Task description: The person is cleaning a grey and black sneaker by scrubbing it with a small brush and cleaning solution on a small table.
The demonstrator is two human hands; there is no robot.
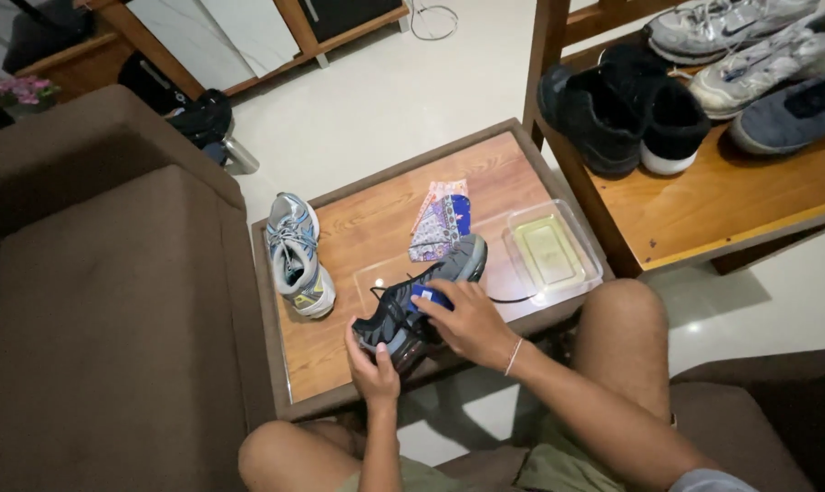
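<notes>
Dark sneaker with grey sides and a blue patch on the tongue lies tilted at the near edge of the counter, toe pointing toward the far right corner, heel hanging just over the edge toward the person. The left hand is cupped around the heel from below, fingers closed on it, while the right hand rests over the tongue and laces, fingers curled and pressing on the upper; whether it pinches a lace cannot be told. A loose black lace trails from the shoe toward the right edge. Its grey and blue mate stands apart near the left edge, a folded patterned cloth lies just beyond the held shoe, and a clear plastic tray with a yellowish block in it sits by the right edge. A wooden rack with more shoes stands beyond the counter. To handle the shoe well, it seems wise to keep the heel firmly braced in the left palm so the upper does not twist, to work the laces with the fingertips rather than the whole hand, and to keep the trailing lace clear of the tray.
</notes>
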